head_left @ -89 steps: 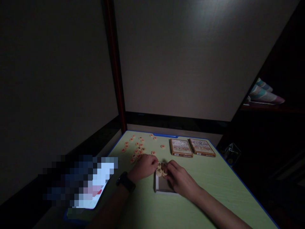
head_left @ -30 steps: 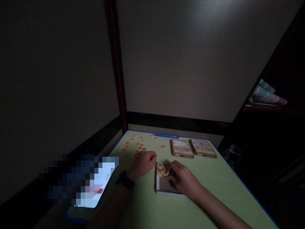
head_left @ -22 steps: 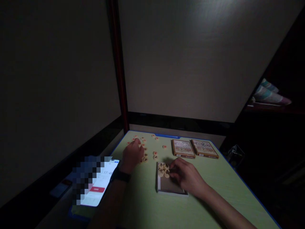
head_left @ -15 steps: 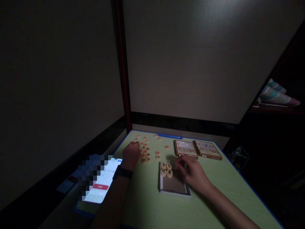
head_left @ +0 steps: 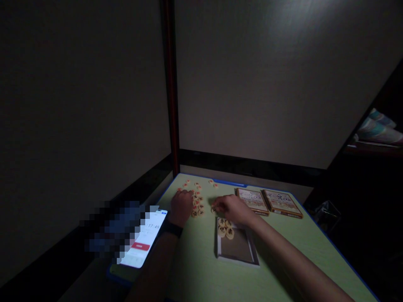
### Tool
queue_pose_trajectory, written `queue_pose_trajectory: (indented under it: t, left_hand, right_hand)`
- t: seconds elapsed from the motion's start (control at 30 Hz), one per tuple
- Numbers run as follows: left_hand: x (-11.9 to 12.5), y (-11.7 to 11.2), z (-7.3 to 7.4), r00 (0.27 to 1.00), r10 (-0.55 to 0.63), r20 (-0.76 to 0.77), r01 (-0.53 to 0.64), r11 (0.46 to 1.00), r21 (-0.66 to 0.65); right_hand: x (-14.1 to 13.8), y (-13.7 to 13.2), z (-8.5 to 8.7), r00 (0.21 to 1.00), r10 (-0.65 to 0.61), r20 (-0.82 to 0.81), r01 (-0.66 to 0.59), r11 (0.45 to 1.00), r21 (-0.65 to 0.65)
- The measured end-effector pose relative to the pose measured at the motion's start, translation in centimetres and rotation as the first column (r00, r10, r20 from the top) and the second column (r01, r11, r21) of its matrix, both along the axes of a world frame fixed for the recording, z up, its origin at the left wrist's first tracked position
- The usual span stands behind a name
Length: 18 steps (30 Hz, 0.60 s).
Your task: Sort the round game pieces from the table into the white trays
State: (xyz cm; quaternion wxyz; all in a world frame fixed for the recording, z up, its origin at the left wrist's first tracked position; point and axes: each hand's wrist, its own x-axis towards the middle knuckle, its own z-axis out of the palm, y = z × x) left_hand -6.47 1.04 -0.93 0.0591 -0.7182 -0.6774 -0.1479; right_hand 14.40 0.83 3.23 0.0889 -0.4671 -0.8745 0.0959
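My right hand reaches over the middle of the table, its thumb and fingers pinched at a round wooden Chinese chess piece that they mostly hide. A black-marked chess piece shows just below the fingertips. My left hand, fingers curled, rests beside a cluster of red- and black-marked chess pieces; whatever is in its fingers is hidden. In front of my right wrist lies a shallow open box with several black-marked pieces packed in its far left corner.
Two flat printed boxes lie side by side at the back right. A lit phone with a running timer is at the left edge. More red-marked pieces lie toward the back. Walls stand close behind and left of the green table.
My right hand has moved left and away from me, from beside the open box to the loose pieces. My left hand stays by the cluster. The view has shifted slightly.
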Motion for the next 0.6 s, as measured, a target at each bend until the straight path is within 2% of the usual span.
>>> queue_pose_trajectory:
  t: [0.07, 0.2, 0.43, 0.6]
  left_hand:
    - [0.2, 0.0, -0.1, 0.999, -0.033, 0.012, 0.033, 0.999, 0.015]
    - [0.8, -0.1, -0.3, 0.997, -0.081, 0.005, 0.081, 0.997, 0.003]
    - [1.2, -0.5, 0.2, 0.997, -0.076, 0.002, 0.076, 0.997, -0.017]
    - [1.3, -0.4, -0.2, 0.996, -0.085, 0.028, 0.085, 0.996, -0.023]
  right_hand:
    - [-1.1, 0.6, 0.3, 0.995, -0.019, 0.099, 0.022, 0.999, -0.026]
    - [-2.2, 1.3, 0.2, 0.985, -0.018, 0.174, 0.026, 0.999, -0.046]
    - [-2.2, 1.8, -0.4, 0.966, 0.010, 0.259, 0.006, 0.998, -0.064]
    - [-2.4, 2.1, -0.3, 0.953, 0.052, 0.297, -0.033, 0.997, -0.069]
